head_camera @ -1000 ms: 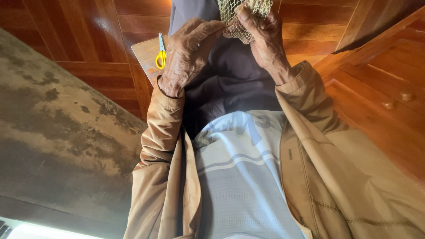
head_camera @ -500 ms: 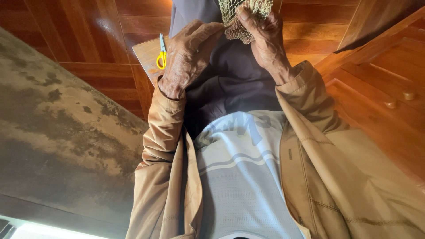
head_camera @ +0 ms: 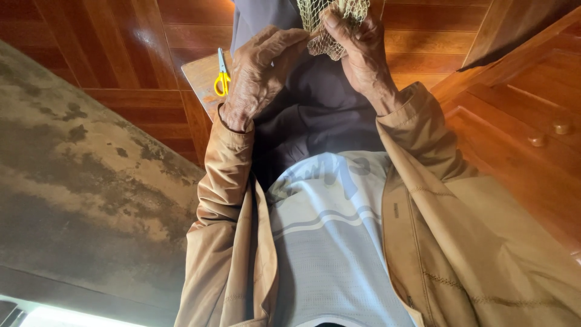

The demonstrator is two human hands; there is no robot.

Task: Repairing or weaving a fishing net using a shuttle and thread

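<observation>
Both hands work a piece of pale mesh netting (head_camera: 330, 24) held up in front of the body: the right hand (head_camera: 357, 51) is clamped on it, thumb and fingers pinching a bunched fold, while the left hand (head_camera: 257, 75) sits just beside, its curled fingertips touching the netting's lower edge. Yellow-handled scissors (head_camera: 221, 74) lie on a wooden board (head_camera: 200, 75) just beyond the left hand's knuckles

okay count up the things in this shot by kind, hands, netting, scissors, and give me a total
Hands: 2, left hand and right hand, both on the netting
Netting: 1, pale mesh net
Scissors: 1, yellow-handled scissors on the wooden board
Total: 4
</observation>
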